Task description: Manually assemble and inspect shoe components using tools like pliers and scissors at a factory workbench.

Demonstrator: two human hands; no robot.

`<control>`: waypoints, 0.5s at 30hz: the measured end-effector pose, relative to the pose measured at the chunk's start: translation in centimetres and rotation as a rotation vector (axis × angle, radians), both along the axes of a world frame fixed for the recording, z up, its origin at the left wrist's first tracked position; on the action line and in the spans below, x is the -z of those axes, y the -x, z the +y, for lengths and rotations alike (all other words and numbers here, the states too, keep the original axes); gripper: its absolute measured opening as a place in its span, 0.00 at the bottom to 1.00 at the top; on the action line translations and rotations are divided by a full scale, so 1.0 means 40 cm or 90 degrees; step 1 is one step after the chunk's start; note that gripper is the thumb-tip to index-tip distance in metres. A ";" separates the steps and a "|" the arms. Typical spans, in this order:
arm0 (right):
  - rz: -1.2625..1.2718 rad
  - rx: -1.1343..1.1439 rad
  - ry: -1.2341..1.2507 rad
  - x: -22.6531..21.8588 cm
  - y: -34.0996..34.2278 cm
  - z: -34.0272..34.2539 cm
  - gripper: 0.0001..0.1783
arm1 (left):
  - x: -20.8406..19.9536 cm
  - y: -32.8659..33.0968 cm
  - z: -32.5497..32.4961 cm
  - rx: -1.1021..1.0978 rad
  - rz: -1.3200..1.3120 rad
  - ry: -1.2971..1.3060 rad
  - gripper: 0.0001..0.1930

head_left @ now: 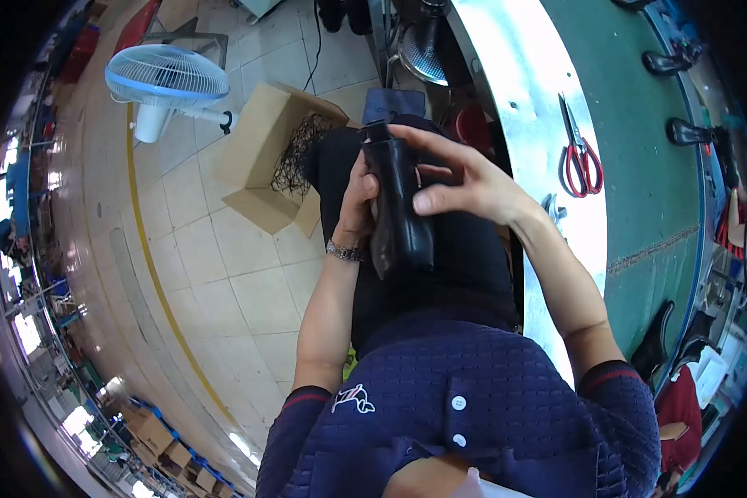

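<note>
A glossy black leather shoe (405, 212) is held upright over my lap, its rounded end toward me and a narrow dark tab at its far end. My left hand (357, 199) wraps the shoe's left side, with a metal watch on that wrist. From the right, my right hand (471, 178) takes hold of it too: the index finger reaches the far end and the thumb lies against the shoe's right side. The other right fingers are partly hidden behind the shoe.
Red-handled scissors (583, 162) lie on the metal bench edge (548, 91) at right. Beyond runs a green belt (639, 207) with black shoes (657, 340) along its far side. On the left are an open carton (261, 158) of black strands and a fan (166, 79).
</note>
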State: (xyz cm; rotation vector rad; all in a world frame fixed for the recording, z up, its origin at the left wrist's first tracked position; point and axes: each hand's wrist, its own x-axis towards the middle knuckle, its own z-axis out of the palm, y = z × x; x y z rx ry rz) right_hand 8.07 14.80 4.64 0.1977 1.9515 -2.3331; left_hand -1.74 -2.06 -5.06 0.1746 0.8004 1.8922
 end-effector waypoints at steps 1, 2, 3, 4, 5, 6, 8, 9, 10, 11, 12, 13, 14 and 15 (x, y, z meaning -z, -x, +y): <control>0.003 0.002 -0.003 -0.006 -0.011 -0.011 0.51 | 0.000 0.004 0.000 0.014 0.035 -0.012 0.43; -0.018 -0.011 -0.027 -0.011 -0.012 -0.016 0.55 | 0.001 0.006 0.000 0.009 0.057 -0.003 0.42; -0.020 -0.012 -0.026 -0.015 -0.013 -0.022 0.55 | 0.003 0.007 -0.001 0.005 0.079 0.006 0.42; -0.036 -0.023 -0.044 -0.020 -0.016 -0.022 0.56 | 0.004 0.006 0.002 0.006 0.077 0.004 0.42; -0.051 -0.034 -0.062 -0.027 -0.019 -0.022 0.56 | 0.004 0.005 0.000 0.002 0.101 0.008 0.42; -0.040 -0.058 -0.121 -0.038 -0.021 -0.023 0.56 | 0.002 0.001 0.000 -0.003 0.125 0.013 0.43; -0.029 -0.042 -0.143 -0.043 -0.025 -0.040 0.56 | -0.013 -0.009 -0.002 -0.018 0.112 0.024 0.43; -0.015 -0.026 -0.165 -0.044 -0.026 -0.045 0.55 | -0.023 -0.013 -0.001 -0.034 0.101 0.035 0.44; -0.021 -0.026 -0.157 -0.039 -0.025 -0.048 0.56 | -0.032 -0.015 0.001 -0.034 0.102 0.034 0.44; -0.020 -0.027 -0.158 -0.037 -0.030 -0.053 0.56 | -0.042 -0.017 0.004 -0.043 0.096 0.043 0.48; 0.021 -0.004 -0.167 -0.036 -0.042 -0.058 0.58 | -0.054 -0.017 0.005 -0.051 0.090 0.051 0.51; 0.065 0.016 -0.177 -0.032 -0.050 -0.060 0.60 | -0.065 -0.013 0.007 -0.056 0.095 0.048 0.51; 0.048 0.057 -0.153 -0.025 -0.072 -0.066 0.66 | -0.076 -0.015 0.007 -0.058 0.169 0.025 0.56; 0.022 0.088 -0.216 -0.035 -0.095 -0.057 0.75 | -0.087 -0.018 0.006 -0.059 0.242 0.003 0.61</control>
